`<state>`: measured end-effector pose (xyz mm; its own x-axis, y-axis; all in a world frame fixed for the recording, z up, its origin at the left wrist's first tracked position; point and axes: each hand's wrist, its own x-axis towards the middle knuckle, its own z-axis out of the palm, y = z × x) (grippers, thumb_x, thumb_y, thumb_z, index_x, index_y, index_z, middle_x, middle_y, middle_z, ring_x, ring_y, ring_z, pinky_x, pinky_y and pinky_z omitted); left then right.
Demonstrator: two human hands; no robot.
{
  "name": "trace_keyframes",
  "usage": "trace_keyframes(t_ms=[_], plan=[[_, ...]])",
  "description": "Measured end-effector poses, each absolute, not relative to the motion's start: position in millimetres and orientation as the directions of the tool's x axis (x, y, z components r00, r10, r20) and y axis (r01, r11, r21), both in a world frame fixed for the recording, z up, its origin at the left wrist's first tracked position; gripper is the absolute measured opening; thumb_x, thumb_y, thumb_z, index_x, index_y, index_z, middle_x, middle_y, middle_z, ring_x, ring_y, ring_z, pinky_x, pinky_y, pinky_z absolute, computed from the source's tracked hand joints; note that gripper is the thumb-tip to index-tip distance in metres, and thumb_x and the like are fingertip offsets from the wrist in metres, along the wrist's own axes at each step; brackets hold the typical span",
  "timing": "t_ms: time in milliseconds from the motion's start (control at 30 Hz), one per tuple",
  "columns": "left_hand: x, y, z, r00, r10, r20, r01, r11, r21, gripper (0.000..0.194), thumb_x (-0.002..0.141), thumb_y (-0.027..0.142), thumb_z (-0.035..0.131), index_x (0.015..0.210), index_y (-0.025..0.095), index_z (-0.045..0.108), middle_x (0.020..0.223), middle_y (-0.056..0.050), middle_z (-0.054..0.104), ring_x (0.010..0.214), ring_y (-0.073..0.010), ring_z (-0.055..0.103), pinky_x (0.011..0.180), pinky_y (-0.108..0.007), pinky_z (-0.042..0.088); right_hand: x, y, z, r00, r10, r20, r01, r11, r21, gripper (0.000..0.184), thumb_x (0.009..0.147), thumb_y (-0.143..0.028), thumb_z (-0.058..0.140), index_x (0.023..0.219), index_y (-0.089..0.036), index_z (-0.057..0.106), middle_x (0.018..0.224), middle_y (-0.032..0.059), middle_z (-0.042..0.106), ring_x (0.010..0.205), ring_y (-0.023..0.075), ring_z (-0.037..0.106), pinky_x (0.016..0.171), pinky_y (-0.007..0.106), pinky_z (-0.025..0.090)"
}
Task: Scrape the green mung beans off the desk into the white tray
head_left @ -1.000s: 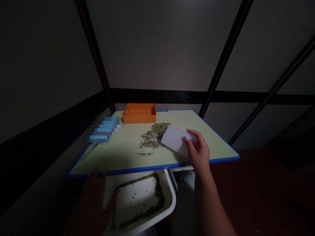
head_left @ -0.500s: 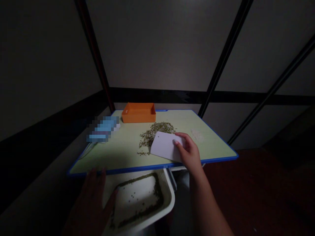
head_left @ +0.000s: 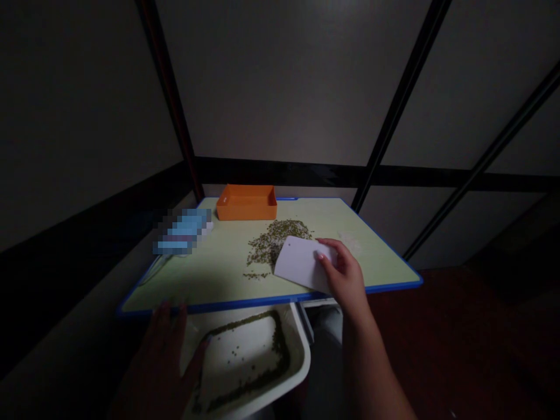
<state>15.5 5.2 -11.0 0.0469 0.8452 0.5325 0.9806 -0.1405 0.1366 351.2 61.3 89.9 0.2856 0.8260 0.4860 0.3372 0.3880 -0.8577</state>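
Observation:
In the head view my right hand [head_left: 345, 271] pinches a white plastic scraper [head_left: 301, 262], thumb on its upper face. The scraper is tilted, its left edge beside a loose spread of small green beans [head_left: 280, 236] and paler grains on the pale green tabletop [head_left: 210, 280]. My left hand [head_left: 164, 356], dim in shadow, has its fingers stretched and apart over the left side of a white tray [head_left: 301, 356]. Its thumb lies across the tray's inside. More green beans line the tray's inner edges, with a few scattered on its bottom.
An orange open box [head_left: 247, 211] stands at the back left of the table. A blurred-out blue object [head_left: 184, 230] with a pale cable lies at the left edge. A small patch of pale grains [head_left: 350, 242] is to the right. Dark-framed panels [head_left: 280, 87] rise behind.
My right hand has moved the scraper slightly right and towards me, away from the bean spread. My left hand stays at the tray.

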Motion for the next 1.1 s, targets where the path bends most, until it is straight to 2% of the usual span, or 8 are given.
trace_keyframes(t_ms=[233, 533, 667, 733, 800, 900, 1000, 1100], plan=[[10.4, 4.8, -17.0, 0.021, 0.864, 0.503, 0.977, -0.124, 0.171, 0.069, 0.085, 0.052, 0.036, 0.148, 0.025, 0.024, 0.162, -0.010, 0.022, 0.148, -0.0293, 0.024, 0.112, -0.051, 0.038, 366.7, 50.8, 97.2, 0.479, 0.708, 0.519, 0.362, 0.379, -0.852, 0.029, 0.083, -0.038, 0.063, 0.107, -0.022, 0.065, 0.116, 0.0100, 0.067, 0.100, 0.0248, 0.064, 0.084, 0.039, 0.051], [15.8, 4.7, -6.6, 0.039, 0.859, 0.510, 0.978, -0.137, 0.155, 0.072, 0.085, 0.054, 0.035, 0.147, 0.019, 0.024, 0.159, -0.017, 0.025, 0.147, -0.0338, 0.025, 0.114, -0.056, 0.034, 357.3, 44.0, 89.7, 0.358, 0.669, 0.651, 0.502, 0.451, -0.738, 0.033, 0.087, -0.028, 0.057, 0.118, -0.022, 0.067, 0.120, 0.0087, 0.070, 0.110, 0.0230, 0.065, 0.091, 0.037, 0.053], [18.7, 6.0, -7.3, 0.028, 0.863, 0.504, 0.971, -0.143, 0.191, 0.074, 0.083, 0.055, 0.037, 0.146, 0.018, 0.026, 0.160, -0.014, 0.025, 0.148, -0.0322, 0.023, 0.116, -0.053, 0.032, 381.7, 34.1, 93.9, 0.547, 0.537, 0.642, 0.491, 0.415, -0.766, 0.026, 0.086, -0.033, 0.060, 0.103, -0.019, 0.074, 0.108, 0.0104, 0.074, 0.099, 0.0237, 0.070, 0.090, 0.042, 0.055], [19.8, 6.4, -8.6, 0.009, 0.863, 0.505, 0.970, -0.129, 0.204, 0.075, 0.083, 0.056, 0.037, 0.146, 0.016, 0.026, 0.160, -0.015, 0.024, 0.148, -0.0336, 0.022, 0.115, -0.055, 0.032, 386.7, 24.6, 97.9, 0.603, 0.504, 0.618, 0.474, 0.397, -0.786, 0.032, 0.084, -0.036, 0.064, 0.107, -0.017, 0.073, 0.111, 0.0127, 0.074, 0.101, 0.0257, 0.070, 0.090, 0.045, 0.055], [20.8, 6.3, -9.2, -0.003, 0.862, 0.507, 0.971, -0.118, 0.207, 0.076, 0.082, 0.056, 0.038, 0.147, 0.017, 0.025, 0.161, -0.015, 0.024, 0.148, -0.0343, 0.021, 0.114, -0.056, 0.033, 381.0, 10.2, 101.7, 0.535, 0.558, 0.635, 0.502, 0.395, -0.770, 0.038, 0.083, -0.038, 0.065, 0.114, -0.016, 0.071, 0.117, 0.0143, 0.072, 0.105, 0.0273, 0.069, 0.090, 0.046, 0.056], [21.4, 5.2, -7.3, 0.014, 0.862, 0.507, 0.971, -0.132, 0.198, 0.074, 0.083, 0.056, 0.038, 0.147, 0.020, 0.027, 0.160, -0.014, 0.026, 0.148, -0.0332, 0.022, 0.114, -0.055, 0.033, 357.7, -15.9, 105.8, 0.230, 0.739, 0.633, 0.625, 0.387, -0.678, 0.047, 0.083, -0.037, 0.066, 0.126, -0.020, 0.064, 0.126, 0.0134, 0.068, 0.108, 0.0275, 0.069, 0.089, 0.043, 0.058], [21.7, 4.3, -2.6, 0.015, 0.875, 0.483, 0.975, -0.121, 0.188, 0.072, 0.084, 0.056, 0.035, 0.145, 0.016, 0.031, 0.158, -0.018, 0.029, 0.147, -0.0333, 0.025, 0.113, -0.054, 0.035, 336.0, -32.9, 108.5, 0.003, 0.835, 0.550, 0.707, 0.387, -0.592, 0.063, 0.078, -0.040, 0.071, 0.136, -0.019, 0.057, 0.123, 0.0151, 0.069, 0.100, 0.0298, 0.072, 0.081, 0.041, 0.061], [21.9, 4.2, 0.9, -0.009, 0.879, 0.477, 0.978, -0.091, 0.188, 0.074, 0.085, 0.057, 0.033, 0.142, 0.011, 0.034, 0.156, -0.023, 0.030, 0.147, -0.0350, 0.026, 0.112, -0.056, 0.036, 331.2, -33.5, 108.9, -0.088, 0.891, 0.445, 0.778, 0.340, -0.528, 0.078, 0.071, -0.042, 0.077, 0.140, -0.016, 0.052, 0.114, 0.0178, 0.072, 0.094, 0.0339, 0.073, 0.077, 0.044, 0.062]])
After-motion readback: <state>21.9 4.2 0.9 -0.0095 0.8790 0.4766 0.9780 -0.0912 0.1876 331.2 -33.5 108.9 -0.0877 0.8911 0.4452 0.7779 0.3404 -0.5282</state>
